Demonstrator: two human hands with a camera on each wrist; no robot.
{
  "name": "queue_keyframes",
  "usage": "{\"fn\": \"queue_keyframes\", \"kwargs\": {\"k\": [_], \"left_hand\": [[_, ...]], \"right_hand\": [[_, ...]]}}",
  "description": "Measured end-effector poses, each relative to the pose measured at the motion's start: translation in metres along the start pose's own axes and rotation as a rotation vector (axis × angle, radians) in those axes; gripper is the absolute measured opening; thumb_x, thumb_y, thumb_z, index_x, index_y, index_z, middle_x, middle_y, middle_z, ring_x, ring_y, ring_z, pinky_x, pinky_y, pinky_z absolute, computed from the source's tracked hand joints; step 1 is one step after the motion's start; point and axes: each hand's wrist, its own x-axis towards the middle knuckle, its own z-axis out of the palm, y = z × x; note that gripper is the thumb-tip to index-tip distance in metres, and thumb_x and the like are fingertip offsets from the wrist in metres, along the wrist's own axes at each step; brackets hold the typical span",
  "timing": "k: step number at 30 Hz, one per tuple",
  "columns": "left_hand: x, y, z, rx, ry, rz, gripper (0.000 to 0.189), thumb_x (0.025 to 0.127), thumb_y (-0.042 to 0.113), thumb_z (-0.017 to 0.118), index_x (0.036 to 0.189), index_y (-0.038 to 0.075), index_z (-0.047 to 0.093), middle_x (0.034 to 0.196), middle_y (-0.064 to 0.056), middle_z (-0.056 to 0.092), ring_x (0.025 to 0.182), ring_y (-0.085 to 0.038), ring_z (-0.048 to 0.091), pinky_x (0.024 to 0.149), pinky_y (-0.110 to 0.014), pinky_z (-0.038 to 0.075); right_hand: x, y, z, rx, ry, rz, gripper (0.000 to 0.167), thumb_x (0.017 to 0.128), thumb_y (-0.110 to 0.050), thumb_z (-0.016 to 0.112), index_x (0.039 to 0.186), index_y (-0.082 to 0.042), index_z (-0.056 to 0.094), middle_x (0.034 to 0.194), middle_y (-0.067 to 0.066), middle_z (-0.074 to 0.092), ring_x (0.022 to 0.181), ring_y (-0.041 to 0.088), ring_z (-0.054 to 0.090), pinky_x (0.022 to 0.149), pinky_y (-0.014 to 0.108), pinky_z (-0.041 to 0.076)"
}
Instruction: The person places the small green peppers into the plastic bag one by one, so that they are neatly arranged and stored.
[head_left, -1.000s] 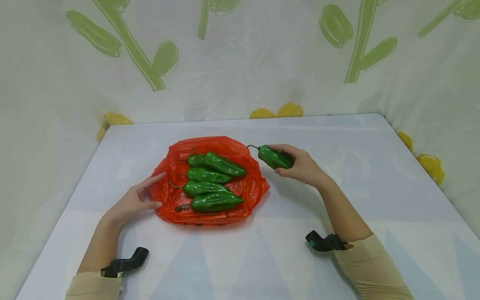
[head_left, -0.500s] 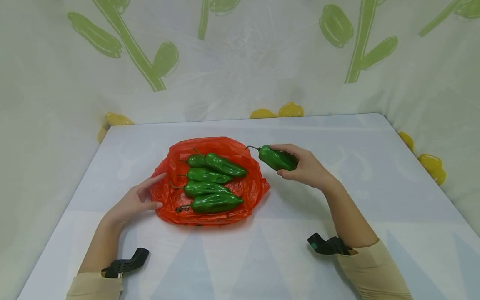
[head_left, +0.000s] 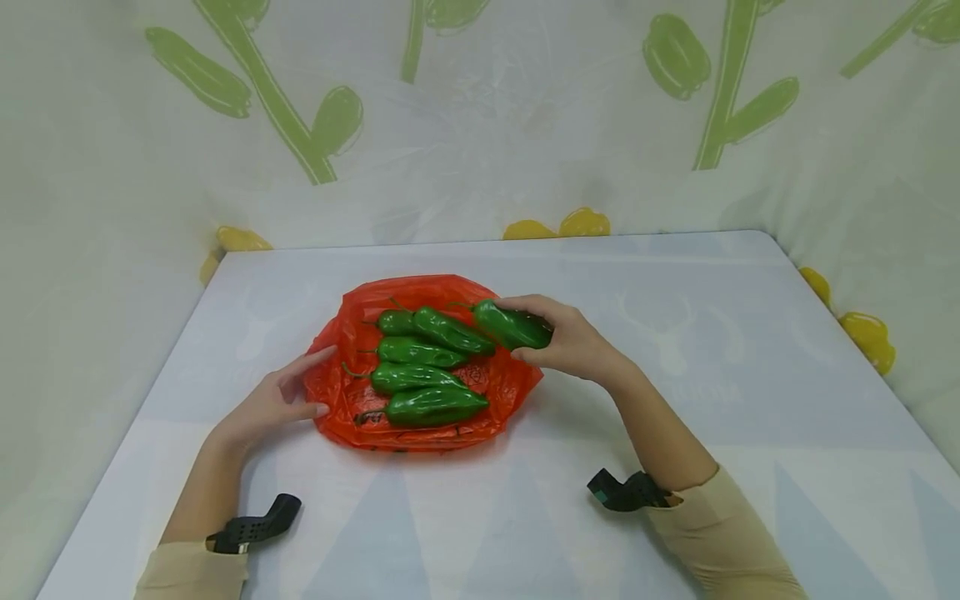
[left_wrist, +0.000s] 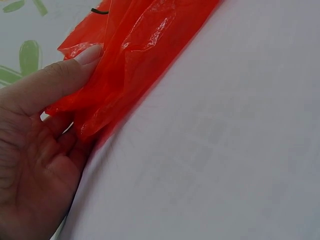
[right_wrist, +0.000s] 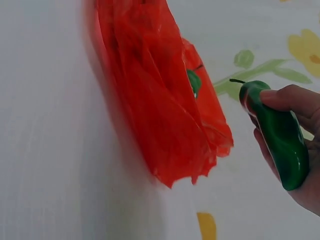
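A red plastic bag point(head_left: 517, 400) lies spread on the table with its mouth up, several long green peppers point(head_left: 427, 407) side by side in it. At the bag's left edge, my left hand point(head_left: 258, 408) holds the rim. The left wrist view has the thumb point(left_wrist: 90, 54) against the red film and the other fingers partly hidden under it. My right hand point(head_left: 573, 342) grips one more green pepper point(head_left: 506, 325) between thumb and fingers, above the bag's right rim. In the right wrist view that pepper point(right_wrist: 280, 135) is raised, its thin stem pointing toward the bag.
The white table point(head_left: 480, 533) has a pale blue triangle print. A whitish backdrop point(head_left: 510, 150) with green plant drawings rises behind it. A black wrist camera point(head_left: 255, 523) sits on the left forearm and another wrist camera point(head_left: 630, 492) on the right one.
After a slight shift right, my right hand has moved left with the pepper, from beside the bag to above its right rim. The left hand stays at the left rim.
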Motion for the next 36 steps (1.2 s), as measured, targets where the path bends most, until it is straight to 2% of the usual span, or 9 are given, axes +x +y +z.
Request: {"fn": "queue_keyframes", "kwargs": {"k": [8,13,19,29,36], "left_hand": [[0.001,0.000,0.001,0.001,0.001,0.010,0.079,0.079,0.019,0.073,0.147,0.015,0.033,0.155,-0.015,0.021,0.142,-0.040,0.010,0.102,-0.071,0.021],[0.001,-0.002,0.001,0.000,0.003,0.017,0.078,0.079,0.018,0.073,0.147,0.014,0.034,0.155,-0.015,0.022,0.142,-0.040,0.009,0.103,-0.072,0.019],[0.001,0.000,0.001,-0.003,0.000,0.015,0.078,0.079,0.018,0.073,0.147,0.014,0.034,0.155,-0.016,0.021,0.142,-0.040,0.009,0.103,-0.072,0.018],[0.001,-0.001,0.000,-0.016,0.006,0.014,0.078,0.078,0.017,0.073,0.146,0.014,0.035,0.155,-0.015,0.022,0.143,-0.040,0.009,0.103,-0.072,0.017],[0.000,-0.002,0.001,-0.014,0.003,0.012,0.078,0.079,0.018,0.073,0.147,0.015,0.034,0.155,-0.015,0.022,0.142,-0.040,0.010,0.103,-0.072,0.018]], "right_hand": [[0.017,-0.001,0.017,0.010,-0.002,-0.054,0.055,0.081,-0.001,0.071,0.132,-0.006,0.052,0.128,0.011,0.055,0.110,0.024,0.054,0.089,0.036,0.053],[0.025,-0.005,0.029,0.011,-0.030,-0.038,0.055,0.080,-0.002,0.072,0.132,-0.006,0.053,0.126,0.009,0.056,0.110,0.023,0.053,0.089,0.034,0.052],[0.034,-0.007,0.045,-0.047,-0.051,-0.048,0.053,0.079,-0.004,0.074,0.129,-0.007,0.055,0.128,0.008,0.057,0.112,0.022,0.052,0.090,0.032,0.051],[0.042,-0.005,0.066,-0.121,-0.115,-0.026,0.054,0.081,-0.009,0.073,0.132,-0.011,0.054,0.134,0.007,0.054,0.125,0.023,0.047,0.099,0.035,0.047],[0.044,-0.002,0.076,-0.132,-0.165,-0.013,0.052,0.085,-0.010,0.070,0.133,-0.008,0.052,0.134,0.008,0.053,0.125,0.023,0.047,0.103,0.035,0.044]]}}
